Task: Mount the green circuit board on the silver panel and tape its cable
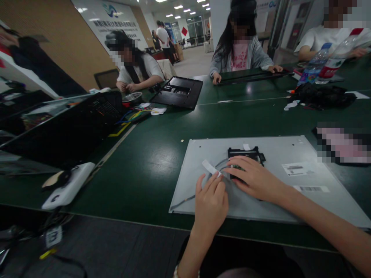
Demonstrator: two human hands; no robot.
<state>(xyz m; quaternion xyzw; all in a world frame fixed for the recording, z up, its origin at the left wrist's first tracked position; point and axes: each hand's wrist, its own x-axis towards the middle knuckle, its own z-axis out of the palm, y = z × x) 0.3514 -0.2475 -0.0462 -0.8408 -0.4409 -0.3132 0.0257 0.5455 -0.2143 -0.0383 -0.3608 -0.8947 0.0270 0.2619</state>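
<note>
A dark green table in a lit office; three people sit across it, two bottles far right. One grey panel lies at the near edge, bearing two labels, one black module, one long white strip. The left hand touches the strip, the right hand partly covers the module; whether either grips, I can't tell.

Dim overall; ceiling lights at back; pale glare on green tabletop; edges stretched, soft.

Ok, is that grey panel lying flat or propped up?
Flat: the grey panel lies on the green table, its visible edges running close along the tabletop, no lifted side showing.
</note>
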